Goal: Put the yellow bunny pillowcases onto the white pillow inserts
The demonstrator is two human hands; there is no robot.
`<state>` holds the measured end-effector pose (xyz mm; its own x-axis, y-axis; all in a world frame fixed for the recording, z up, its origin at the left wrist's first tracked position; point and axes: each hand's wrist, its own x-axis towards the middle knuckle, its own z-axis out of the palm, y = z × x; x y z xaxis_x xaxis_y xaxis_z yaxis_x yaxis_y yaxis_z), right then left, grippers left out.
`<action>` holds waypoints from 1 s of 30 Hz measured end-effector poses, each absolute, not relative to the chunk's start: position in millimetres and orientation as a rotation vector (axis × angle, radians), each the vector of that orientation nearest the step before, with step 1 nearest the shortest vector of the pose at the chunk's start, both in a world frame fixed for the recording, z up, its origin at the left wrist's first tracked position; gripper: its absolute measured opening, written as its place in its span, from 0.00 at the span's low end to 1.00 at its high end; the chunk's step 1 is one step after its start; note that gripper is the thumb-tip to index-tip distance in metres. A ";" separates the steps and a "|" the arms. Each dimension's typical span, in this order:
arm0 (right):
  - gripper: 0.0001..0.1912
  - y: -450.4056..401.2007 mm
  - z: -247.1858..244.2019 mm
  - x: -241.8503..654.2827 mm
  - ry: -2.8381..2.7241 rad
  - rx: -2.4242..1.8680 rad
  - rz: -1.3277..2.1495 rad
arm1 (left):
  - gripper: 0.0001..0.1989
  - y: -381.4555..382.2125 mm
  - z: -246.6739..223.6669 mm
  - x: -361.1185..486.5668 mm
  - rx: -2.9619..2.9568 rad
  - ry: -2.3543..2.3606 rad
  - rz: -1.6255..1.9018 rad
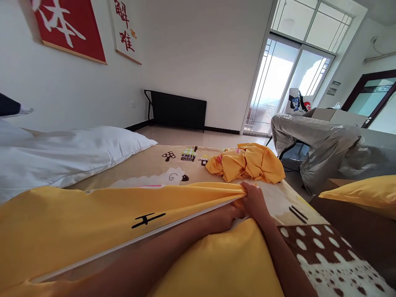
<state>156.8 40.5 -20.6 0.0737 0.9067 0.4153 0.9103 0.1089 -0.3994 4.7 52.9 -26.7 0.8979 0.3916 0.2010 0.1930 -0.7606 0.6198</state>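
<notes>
A yellow fabric cover [102, 210] with a black plane-like print lies across the near part of the bed, its pale-edged opening running from lower left up to my hands. My left hand [229, 216] reaches inside that opening, its fingers closed and partly hidden by cloth. Right beside it, my right hand [253, 197] grips the gathered corner of the cover from outside. More yellow cloth [222, 260] lies under my forearms. Beyond my hands a crumpled yellow cloth [247, 163] rests on the patterned bedspread [145, 165].
At left is a white pillow [93, 148]. A yellow pillow [365, 192] sits on a brown surface at right. Behind it stand plastic-covered furniture [328, 136] and a bag [295, 103]. A black folded panel [179, 110] leans against the wall near a glass door [278, 78].
</notes>
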 end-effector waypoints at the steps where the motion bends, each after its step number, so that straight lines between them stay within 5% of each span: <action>1: 0.15 41.5 -21.1 157.3 -1.796 -1.675 0.056 | 0.07 51.0 -23.3 3.4 2.463 0.398 0.427; 8: 0.17 42.9 -19.2 157.5 -1.640 -1.191 0.457 | 0.09 39.6 -2.7 -0.8 2.599 0.618 0.164; 13: 0.17 40.2 -19.6 158.9 -1.562 -1.112 0.610 | 0.11 35.3 -2.9 -1.4 2.527 0.831 0.434; 23: 0.09 32.5 -7.6 165.8 -1.705 -1.301 0.446 | 0.19 31.1 -5.9 1.4 2.467 1.010 0.582; 30: 0.17 26.2 -7.7 160.7 -1.703 -1.521 0.139 | 0.22 39.0 -18.4 5.3 2.383 1.071 0.557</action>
<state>160.7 26.2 -7.7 0.0756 0.8661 0.4941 0.7746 0.2610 -0.5761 5.3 39.0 -18.4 0.6137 0.7709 0.1705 0.5818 -0.5875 0.5625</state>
